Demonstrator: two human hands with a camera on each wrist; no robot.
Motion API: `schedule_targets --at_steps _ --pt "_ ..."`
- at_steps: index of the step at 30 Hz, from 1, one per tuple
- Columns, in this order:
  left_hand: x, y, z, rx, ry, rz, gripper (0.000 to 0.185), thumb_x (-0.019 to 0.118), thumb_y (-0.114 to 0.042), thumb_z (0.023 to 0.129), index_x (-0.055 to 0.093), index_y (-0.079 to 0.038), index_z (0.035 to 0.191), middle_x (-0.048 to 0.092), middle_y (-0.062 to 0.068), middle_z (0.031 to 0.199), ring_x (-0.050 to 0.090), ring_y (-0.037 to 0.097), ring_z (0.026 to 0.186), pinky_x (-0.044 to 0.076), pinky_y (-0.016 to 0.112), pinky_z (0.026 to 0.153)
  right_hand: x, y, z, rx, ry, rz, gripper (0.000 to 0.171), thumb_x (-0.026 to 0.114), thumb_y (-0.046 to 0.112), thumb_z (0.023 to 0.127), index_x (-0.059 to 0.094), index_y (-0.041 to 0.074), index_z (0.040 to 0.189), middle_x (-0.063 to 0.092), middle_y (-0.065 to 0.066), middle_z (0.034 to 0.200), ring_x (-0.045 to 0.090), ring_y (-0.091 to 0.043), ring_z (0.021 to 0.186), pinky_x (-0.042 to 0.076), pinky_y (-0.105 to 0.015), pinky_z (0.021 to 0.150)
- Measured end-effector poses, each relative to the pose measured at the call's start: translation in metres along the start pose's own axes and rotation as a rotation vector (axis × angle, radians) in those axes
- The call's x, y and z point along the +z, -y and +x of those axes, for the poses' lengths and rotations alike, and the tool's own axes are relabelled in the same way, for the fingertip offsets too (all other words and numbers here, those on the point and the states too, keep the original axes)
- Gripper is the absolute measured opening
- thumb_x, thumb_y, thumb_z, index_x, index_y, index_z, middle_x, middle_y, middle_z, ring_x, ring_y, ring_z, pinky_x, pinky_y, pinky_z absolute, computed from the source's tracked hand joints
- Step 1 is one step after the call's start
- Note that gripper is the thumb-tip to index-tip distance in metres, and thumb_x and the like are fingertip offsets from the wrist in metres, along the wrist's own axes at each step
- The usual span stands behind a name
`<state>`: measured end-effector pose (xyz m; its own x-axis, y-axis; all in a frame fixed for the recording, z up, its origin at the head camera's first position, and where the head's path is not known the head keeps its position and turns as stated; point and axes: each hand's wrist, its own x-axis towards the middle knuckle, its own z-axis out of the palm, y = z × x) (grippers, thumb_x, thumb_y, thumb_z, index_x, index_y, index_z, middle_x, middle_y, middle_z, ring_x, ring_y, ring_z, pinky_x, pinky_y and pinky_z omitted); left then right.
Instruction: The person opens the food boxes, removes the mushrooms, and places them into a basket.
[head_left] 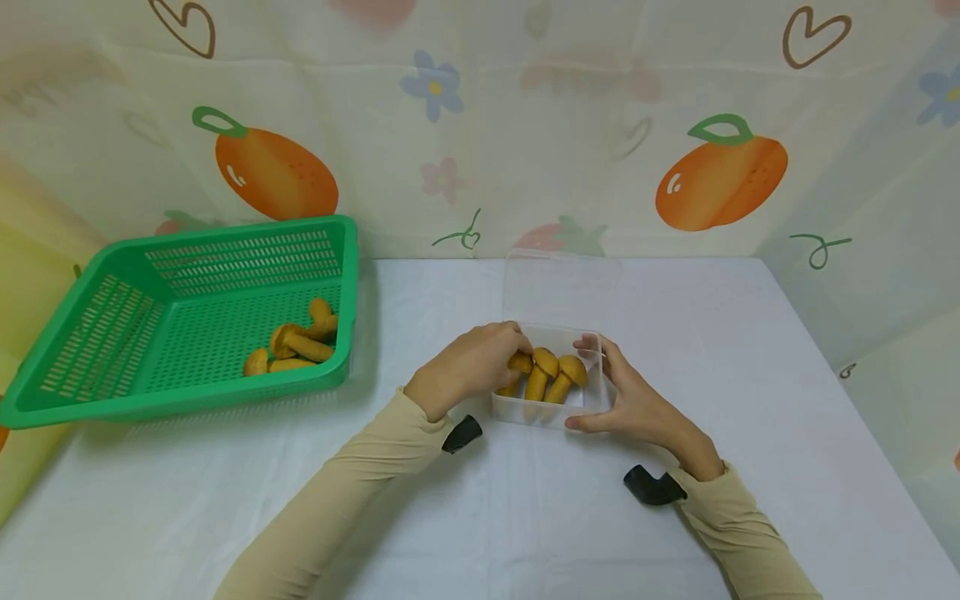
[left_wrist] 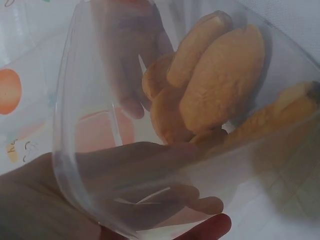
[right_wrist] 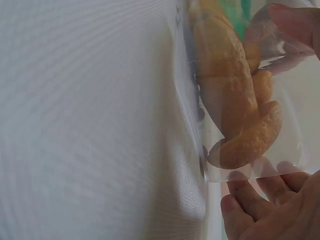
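Observation:
A clear plastic box (head_left: 543, 414) stands on the table, its transparent lid (head_left: 562, 283) folded back behind it. Several brown mushrooms (head_left: 543, 372) lie side by side inside, caps toward the back. My left hand (head_left: 480, 358) reaches over the left wall, its curled fingers at the cap of the leftmost mushroom (head_left: 510, 388); its fingertips are partly hidden. Through the clear wall in the left wrist view, that mushroom (left_wrist: 280, 115) shows beside the fingers. My right hand (head_left: 637, 400) grips the right end of the box, thumb at the front and fingers at the back.
To the left stands a green perforated basket (head_left: 202, 333) with several more mushrooms (head_left: 300, 342) in its right corner. A white cloth (head_left: 420, 533) covers the table. A printed curtain (head_left: 487, 125) hangs along the back edge. Black wrist mounts (head_left: 652, 486) sit by both sleeves.

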<state>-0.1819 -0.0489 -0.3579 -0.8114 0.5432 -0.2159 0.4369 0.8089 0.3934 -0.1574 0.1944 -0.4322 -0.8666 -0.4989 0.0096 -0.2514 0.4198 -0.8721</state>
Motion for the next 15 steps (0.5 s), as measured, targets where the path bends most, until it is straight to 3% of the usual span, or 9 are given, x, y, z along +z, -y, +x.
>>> schedule_targets --at_steps 8,15 --pt "0.0007 -0.0010 -0.0026 -0.007 -0.014 0.014 0.034 0.070 -0.009 0.091 0.069 -0.011 0.125 0.065 0.004 0.130 0.063 0.023 0.115 0.055 0.040 0.095 0.0002 -0.0001 -0.0003 0.000 -0.005 0.006 0.105 0.089 0.023 0.073 0.020 0.005 0.151 0.033 -0.016 0.154 0.027 -0.036 0.147 0.016 -0.065 0.120" --pt "0.0012 0.0013 -0.0068 0.038 -0.033 0.082 0.037 0.070 -0.014 0.091 0.067 -0.015 0.128 0.062 0.002 0.123 0.063 0.019 0.098 0.056 0.036 0.082 0.0009 0.0008 -0.0012 0.002 -0.012 0.001 0.105 0.089 0.024 0.073 0.021 0.006 0.151 0.034 -0.015 0.154 0.027 -0.035 0.147 0.016 -0.064 0.120"
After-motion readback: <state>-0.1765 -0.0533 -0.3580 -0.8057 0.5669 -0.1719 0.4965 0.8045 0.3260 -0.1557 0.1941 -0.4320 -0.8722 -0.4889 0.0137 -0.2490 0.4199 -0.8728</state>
